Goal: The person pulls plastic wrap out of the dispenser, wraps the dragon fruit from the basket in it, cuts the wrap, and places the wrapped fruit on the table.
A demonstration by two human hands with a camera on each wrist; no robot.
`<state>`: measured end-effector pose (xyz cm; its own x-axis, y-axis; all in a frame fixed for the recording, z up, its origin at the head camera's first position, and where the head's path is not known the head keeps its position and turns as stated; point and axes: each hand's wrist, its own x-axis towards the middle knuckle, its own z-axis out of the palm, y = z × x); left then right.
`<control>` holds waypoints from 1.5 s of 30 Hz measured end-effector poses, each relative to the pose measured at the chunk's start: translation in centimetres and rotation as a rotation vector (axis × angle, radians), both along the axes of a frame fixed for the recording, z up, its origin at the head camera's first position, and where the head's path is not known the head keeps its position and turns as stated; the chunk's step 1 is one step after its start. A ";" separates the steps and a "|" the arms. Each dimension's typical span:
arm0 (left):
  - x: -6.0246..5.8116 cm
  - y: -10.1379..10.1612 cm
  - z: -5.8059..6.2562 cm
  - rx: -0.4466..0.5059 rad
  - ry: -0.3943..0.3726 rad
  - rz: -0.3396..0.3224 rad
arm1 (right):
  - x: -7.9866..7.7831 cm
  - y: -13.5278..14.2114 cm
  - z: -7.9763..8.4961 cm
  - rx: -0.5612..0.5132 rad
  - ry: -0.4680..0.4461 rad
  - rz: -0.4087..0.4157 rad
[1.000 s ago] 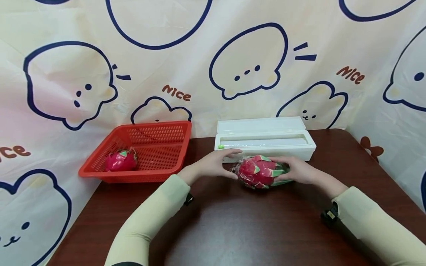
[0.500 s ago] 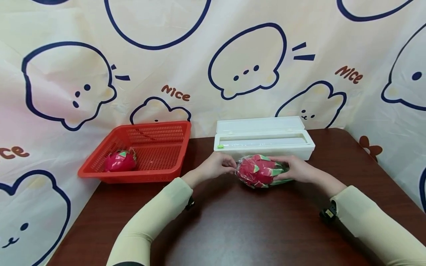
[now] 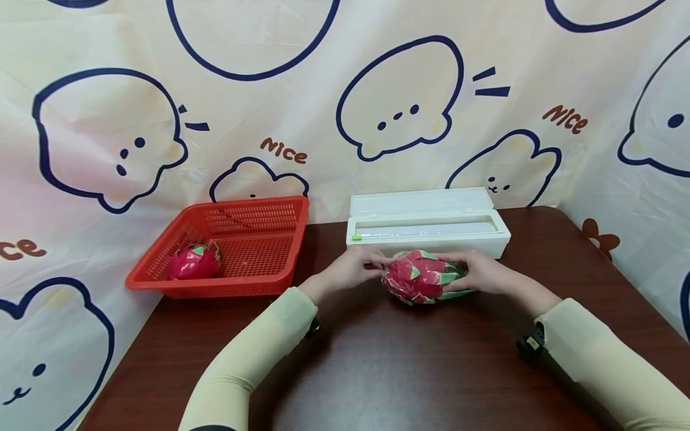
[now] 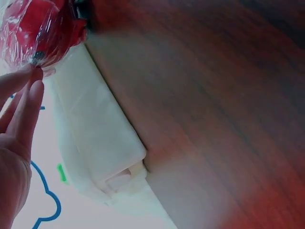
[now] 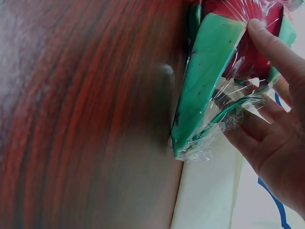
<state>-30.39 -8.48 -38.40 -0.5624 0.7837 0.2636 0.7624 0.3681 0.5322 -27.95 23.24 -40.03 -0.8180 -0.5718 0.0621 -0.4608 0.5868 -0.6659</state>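
A dragon fruit [image 3: 417, 278] covered in clear plastic film lies on the table, between both hands. My left hand [image 3: 353, 266] is at its left end. In the left wrist view, the thumb and fingertips [image 4: 34, 71] pinch the film where it gathers at the tip of the fruit. My right hand [image 3: 482, 272] grips the other end, by the green scales. The right wrist view shows the thumb pressing the wrapped red skin [image 5: 255, 52], with the fingers behind the fruit. Film also wraps the long green scale [image 5: 207, 81]. The fruit's far side is hidden.
Behind the hands stands a white cling film box [image 3: 431, 244], lid raised, with a green piece at its left. To the left is a red plastic basket [image 3: 269, 278] with another dragon fruit [image 3: 195, 261] inside. A cartoon-printed cloth [image 3: 259, 108] hangs behind the brown table [image 3: 388, 377].
My left hand has gone from spread fingers beside the fruit to pinching the film at its left end. The right hand has kept its hold and the fruit has barely moved.
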 end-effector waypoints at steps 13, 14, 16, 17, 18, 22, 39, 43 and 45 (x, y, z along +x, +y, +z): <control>0.4 0.0 0.8 -0.075 0.016 0.076 | 0.2 0.1 0.2 -0.013 -0.008 0.006; 0.4 -0.1 0.8 -0.068 0.014 0.079 | 0.2 0.1 0.2 -0.014 -0.011 0.008; 0.6 -0.2 0.9 -0.054 0.001 0.086 | 0.4 0.0 0.2 -0.015 -0.018 0.013; 0.8 -0.3 0.8 -0.049 -0.014 0.087 | 0.4 0.0 0.2 -0.014 -0.020 0.014; 0.9 -0.3 0.7 -0.048 -0.036 0.090 | 0.5 0.0 0.2 -0.008 -0.018 0.013; 1.4 0.2 0.1 -0.106 -0.100 0.093 | 0.3 0.1 0.2 -0.015 -0.029 0.019; 0.6 1.9 -0.4 -0.070 -0.132 0.069 | 0.9 0.2 0.5 -0.071 -0.076 0.029; 0.6 1.8 -0.4 -0.074 -0.162 0.081 | 1.7 -0.7 1.0 -0.079 0.001 0.017; 0.6 1.8 -0.4 -0.071 -0.171 0.094 | 1.9 -1.4 1.0 -0.066 0.034 0.011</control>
